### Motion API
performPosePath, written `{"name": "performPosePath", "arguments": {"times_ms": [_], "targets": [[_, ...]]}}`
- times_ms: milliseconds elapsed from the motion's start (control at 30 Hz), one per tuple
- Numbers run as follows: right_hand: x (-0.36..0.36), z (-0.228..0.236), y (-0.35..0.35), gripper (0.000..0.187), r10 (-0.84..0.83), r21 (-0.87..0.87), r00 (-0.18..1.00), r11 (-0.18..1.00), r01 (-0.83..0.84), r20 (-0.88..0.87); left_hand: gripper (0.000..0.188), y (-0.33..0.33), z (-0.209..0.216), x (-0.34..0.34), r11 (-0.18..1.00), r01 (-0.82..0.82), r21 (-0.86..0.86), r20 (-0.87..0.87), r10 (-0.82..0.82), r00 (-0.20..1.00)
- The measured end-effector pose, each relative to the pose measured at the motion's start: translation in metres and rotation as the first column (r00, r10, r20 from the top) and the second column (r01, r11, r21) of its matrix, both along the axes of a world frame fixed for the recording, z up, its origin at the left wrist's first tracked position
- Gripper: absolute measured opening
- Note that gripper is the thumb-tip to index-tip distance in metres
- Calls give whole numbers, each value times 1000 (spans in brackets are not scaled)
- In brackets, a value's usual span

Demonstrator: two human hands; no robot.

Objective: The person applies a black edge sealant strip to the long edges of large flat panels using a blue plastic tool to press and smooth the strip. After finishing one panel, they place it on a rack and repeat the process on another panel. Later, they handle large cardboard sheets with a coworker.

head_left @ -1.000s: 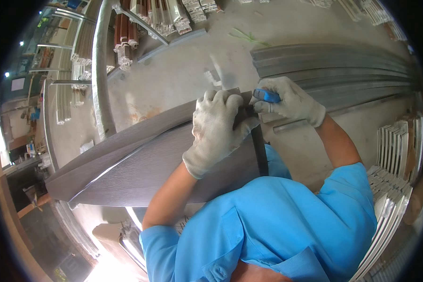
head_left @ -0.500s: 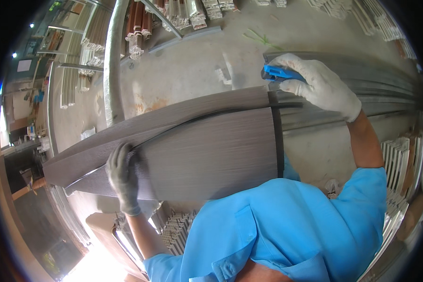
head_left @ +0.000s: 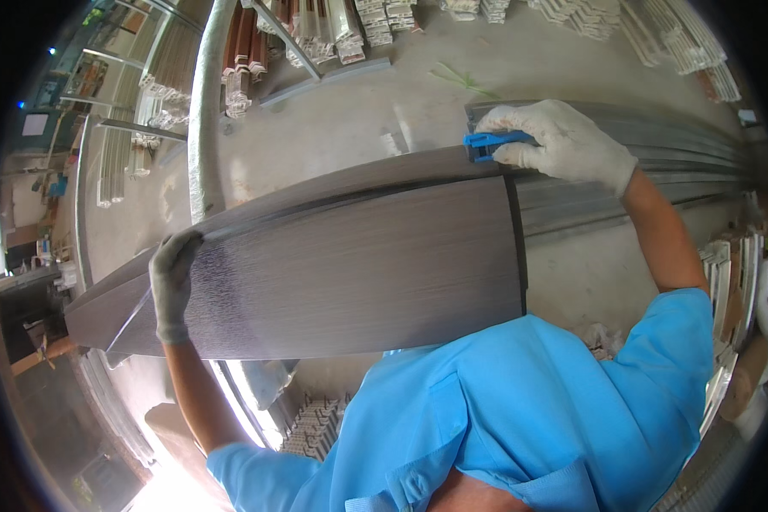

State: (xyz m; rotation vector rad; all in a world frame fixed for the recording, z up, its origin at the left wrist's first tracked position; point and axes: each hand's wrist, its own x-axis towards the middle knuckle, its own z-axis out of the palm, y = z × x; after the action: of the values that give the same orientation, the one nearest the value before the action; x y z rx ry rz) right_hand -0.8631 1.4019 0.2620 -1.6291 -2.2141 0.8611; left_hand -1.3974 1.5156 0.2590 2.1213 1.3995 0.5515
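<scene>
A long dark grey-brown wood-grain panel [head_left: 358, 273] slants in front of my body, with a black edge [head_left: 516, 239] at its right end. Behind it lies a second board [head_left: 401, 166] of the same colour, a narrow gap between the two. My left hand [head_left: 174, 286], in a pale work glove, grips the far edge of the near panel towards its left end, fingers bent over it. In my gloved right hand [head_left: 567, 145] is a small blue hand tool [head_left: 491, 143], pinched between thumb and fingers at the far board's right end. Its exact kind is unclear.
Long grey profiles [head_left: 657, 162] extend to the right beyond the boards. A round metal post [head_left: 205, 111] rises behind them. Bundles of white and brown strips [head_left: 247, 60] lie at the back, and stacked angled pieces [head_left: 316, 427] sit below the panel.
My left hand has shifted left along the panel and closed over its far edge. The near panel's face has tipped, narrowing the gap. My right hand has moved the blue tool slightly left.
</scene>
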Motion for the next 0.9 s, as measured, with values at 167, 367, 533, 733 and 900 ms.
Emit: {"name": "performPosePath", "arguments": {"times_ms": [167, 367, 533, 733, 900], "targets": [[-7, 6, 5, 34, 18, -134, 989, 991, 2, 148, 13, 9, -27, -3, 988, -35, -152, 190, 64, 980], [-17, 2, 19, 29, 128, -12, 979, 992, -127, 159, 18, 5, -28, -10, 993, -9, -121, 126, 24, 992], [-39, -3, 29, 25, 181, -2, 983, 984, -181, 37, 15, 1, -31, 3, 998, -65, -3, 103, 65, 993], [-128, 0, 77, 22, 338, -56, 931, 941, -334, 141, 11, 5, -38, 8, 991, -97, 96, 76, 90, 993], [-192, -17, 112, 29, 417, 50, 901, 904, -425, 124, 16, 12, -50, 12, 956, -99, 278, -3, 104, 995]]}}
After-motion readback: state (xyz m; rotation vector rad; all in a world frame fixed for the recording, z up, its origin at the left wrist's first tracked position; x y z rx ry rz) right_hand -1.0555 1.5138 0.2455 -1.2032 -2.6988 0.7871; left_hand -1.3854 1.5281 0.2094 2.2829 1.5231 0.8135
